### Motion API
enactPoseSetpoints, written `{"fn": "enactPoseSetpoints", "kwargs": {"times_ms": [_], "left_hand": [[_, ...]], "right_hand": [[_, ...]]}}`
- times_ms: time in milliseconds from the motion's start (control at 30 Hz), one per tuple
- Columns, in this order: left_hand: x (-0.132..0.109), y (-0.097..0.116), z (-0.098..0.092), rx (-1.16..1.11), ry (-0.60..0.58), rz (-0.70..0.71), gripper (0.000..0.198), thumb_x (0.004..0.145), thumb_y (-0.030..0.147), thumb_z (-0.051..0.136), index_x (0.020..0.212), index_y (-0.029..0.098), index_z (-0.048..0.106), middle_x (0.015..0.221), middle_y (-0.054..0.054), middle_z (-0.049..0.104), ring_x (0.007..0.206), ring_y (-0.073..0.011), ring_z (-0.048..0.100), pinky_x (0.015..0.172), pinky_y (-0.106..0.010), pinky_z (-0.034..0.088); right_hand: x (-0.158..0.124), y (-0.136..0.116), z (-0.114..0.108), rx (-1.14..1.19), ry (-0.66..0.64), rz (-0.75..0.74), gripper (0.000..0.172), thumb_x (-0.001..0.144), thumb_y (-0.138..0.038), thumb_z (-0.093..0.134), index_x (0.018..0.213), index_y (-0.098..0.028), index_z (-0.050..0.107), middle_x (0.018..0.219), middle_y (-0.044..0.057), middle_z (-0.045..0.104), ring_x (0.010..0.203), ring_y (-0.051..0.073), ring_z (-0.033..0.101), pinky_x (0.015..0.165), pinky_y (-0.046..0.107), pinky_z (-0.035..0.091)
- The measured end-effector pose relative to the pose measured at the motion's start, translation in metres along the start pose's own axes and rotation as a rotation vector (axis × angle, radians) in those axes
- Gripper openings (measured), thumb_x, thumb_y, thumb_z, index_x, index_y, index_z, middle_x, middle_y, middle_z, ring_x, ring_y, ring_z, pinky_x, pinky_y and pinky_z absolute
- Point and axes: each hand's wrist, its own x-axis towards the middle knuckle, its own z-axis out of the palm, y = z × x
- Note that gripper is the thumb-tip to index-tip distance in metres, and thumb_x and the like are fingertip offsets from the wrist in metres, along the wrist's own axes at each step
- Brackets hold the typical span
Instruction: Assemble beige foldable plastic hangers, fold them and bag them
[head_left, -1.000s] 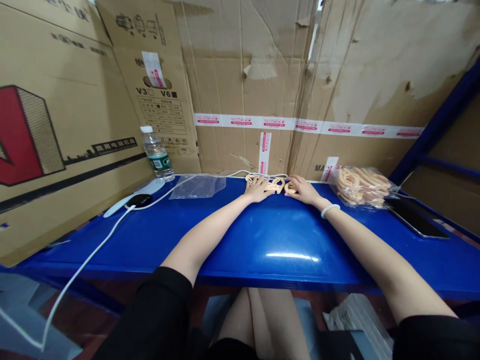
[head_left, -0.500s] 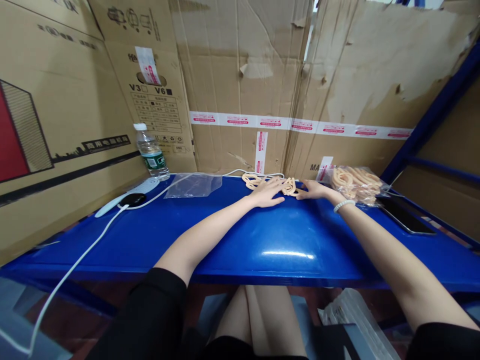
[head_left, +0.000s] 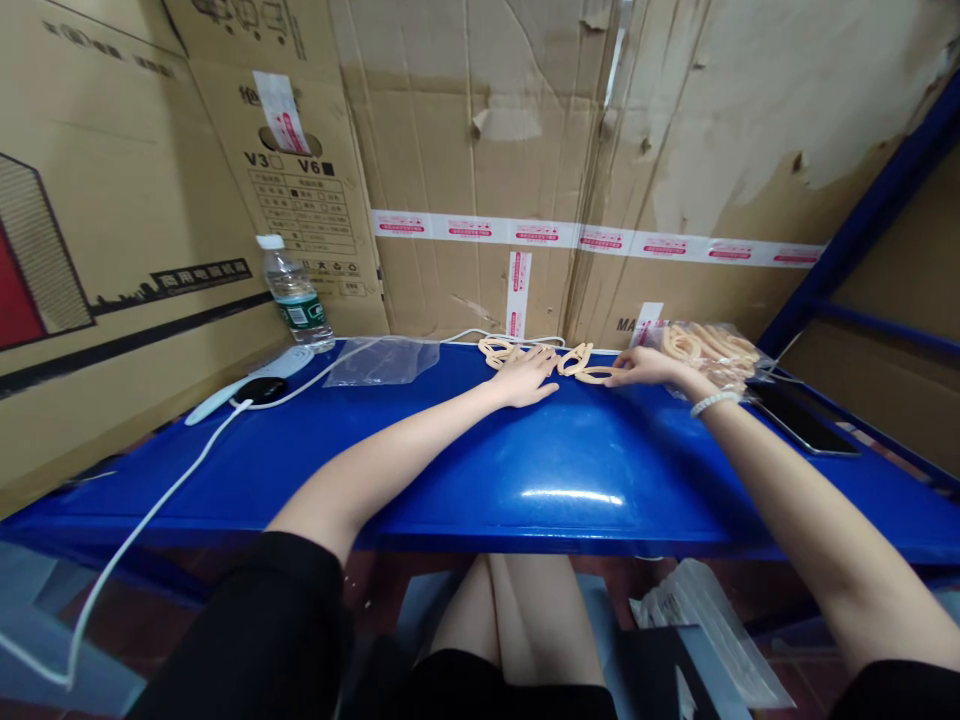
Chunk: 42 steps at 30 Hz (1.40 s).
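Note:
Several beige rubber rings (head_left: 577,362) lie in a loose row at the back of the blue table (head_left: 465,460). My left hand (head_left: 525,379) rests flat on the table with fingers stretched over the left end of the rings. At the right end of the row my right hand (head_left: 649,367) lies over the rings, fingers extended and touching one. A white bead bracelet sits on my right wrist.
A clear bag of more beige rings (head_left: 709,350) lies at the back right, beside a dark phone (head_left: 799,420). An empty clear bag (head_left: 382,360), a water bottle (head_left: 295,297), a black puck with white cable (head_left: 261,388) sit left. Cardboard boxes (head_left: 480,160) wall the back.
Both hands have slid rightward along the rings; the right hand now reaches further toward the bag, and the rings are spread out more. The camera has tilted slightly.

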Motion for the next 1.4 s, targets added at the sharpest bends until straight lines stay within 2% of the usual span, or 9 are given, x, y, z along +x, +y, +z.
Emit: {"fn": "enactPoseSetpoints", "kwargs": {"times_ms": [100,200,367,467,600,733,967,1200,1400], "left_hand": [[-0.04,-0.005,-0.007,-0.017,0.03,0.034,0.056,0.101,0.042,0.04,0.15,0.015,0.039,0.16,-0.015,0.035,0.151,-0.0288,0.026,0.123,-0.053,0.019],[-0.076,-0.007,-0.011,-0.164,0.137,0.075,0.052,0.099,0.041,0.045,0.14,0.01,0.051,0.151,-0.019,0.047,0.143,-0.0302,0.04,0.12,-0.048,0.03],[-0.09,0.004,-0.011,-0.558,0.271,-0.091,0.051,0.092,0.037,0.056,0.137,0.015,0.054,0.137,-0.015,0.061,0.11,-0.0244,0.065,0.087,-0.036,0.055],[-0.082,0.016,-0.009,-0.735,0.326,-0.2,0.054,0.086,0.038,0.065,0.134,0.015,0.058,0.122,-0.012,0.07,0.07,-0.0134,0.063,0.066,-0.026,0.052],[-0.08,0.028,-0.006,-0.882,0.338,-0.264,0.041,0.085,0.042,0.068,0.115,0.015,0.071,0.09,-0.006,0.076,0.046,-0.0065,0.043,0.045,-0.021,0.033],[-0.086,0.032,-0.004,-0.91,0.392,-0.256,0.034,0.087,0.042,0.066,0.107,0.015,0.074,0.083,-0.004,0.073,0.043,-0.0051,0.039,0.042,-0.02,0.026],[-0.086,0.028,0.0,-1.061,0.533,-0.383,0.037,0.09,0.038,0.062,0.119,0.015,0.067,0.091,-0.005,0.067,0.05,-0.0074,0.057,0.049,-0.021,0.046],[-0.086,0.027,-0.003,-1.12,0.559,-0.465,0.025,0.088,0.033,0.061,0.102,0.013,0.063,0.073,0.0,0.061,0.049,-0.0077,0.053,0.048,-0.019,0.043],[-0.086,0.02,0.0,-1.102,0.576,-0.514,0.027,0.09,0.037,0.059,0.102,0.013,0.065,0.07,0.001,0.06,0.055,-0.0102,0.052,0.05,-0.021,0.04]], "right_hand": [[-0.013,0.013,-0.013,0.095,0.018,-0.043,0.067,0.062,-0.065,0.078,0.104,-0.013,0.076,0.098,0.011,0.075,0.089,0.029,0.068,0.072,0.032,0.051],[-0.024,0.011,-0.014,0.315,0.045,-0.107,0.072,0.061,-0.063,0.081,0.113,-0.014,0.075,0.089,0.009,0.074,0.075,0.022,0.066,0.062,0.03,0.05],[-0.036,-0.047,0.018,0.687,-0.008,-0.327,0.06,0.074,-0.054,0.075,0.117,-0.013,0.072,0.068,0.001,0.065,0.05,0.01,0.051,0.047,0.025,0.042],[-0.045,-0.086,0.045,0.832,0.089,-0.347,0.051,0.073,-0.048,0.077,0.109,-0.013,0.071,0.063,-0.002,0.062,0.045,0.009,0.051,0.042,0.023,0.041],[-0.063,-0.112,0.07,1.038,0.165,-0.308,0.052,0.07,-0.04,0.082,0.113,-0.014,0.065,0.066,-0.003,0.063,0.046,0.009,0.054,0.044,0.022,0.046],[-0.072,-0.111,0.079,1.256,0.119,-0.191,0.046,0.068,-0.039,0.086,0.103,-0.015,0.068,0.069,-0.001,0.066,0.052,0.009,0.059,0.051,0.023,0.054],[-0.066,-0.095,0.076,1.28,-0.023,-0.006,0.041,0.062,-0.044,0.09,0.084,-0.014,0.072,0.073,0.007,0.072,0.071,0.017,0.071,0.065,0.025,0.06],[-0.062,-0.087,0.076,1.167,0.062,-0.002,0.042,0.068,-0.05,0.085,0.083,-0.013,0.071,0.059,-0.003,0.055,0.049,0.005,0.042,0.041,0.017,0.034],[-0.058,-0.084,0.076,1.321,0.111,0.006,0.039,0.068,-0.047,0.086,0.079,-0.016,0.065,0.065,-0.003,0.055,0.052,0.006,0.045,0.04,0.016,0.035]]}}
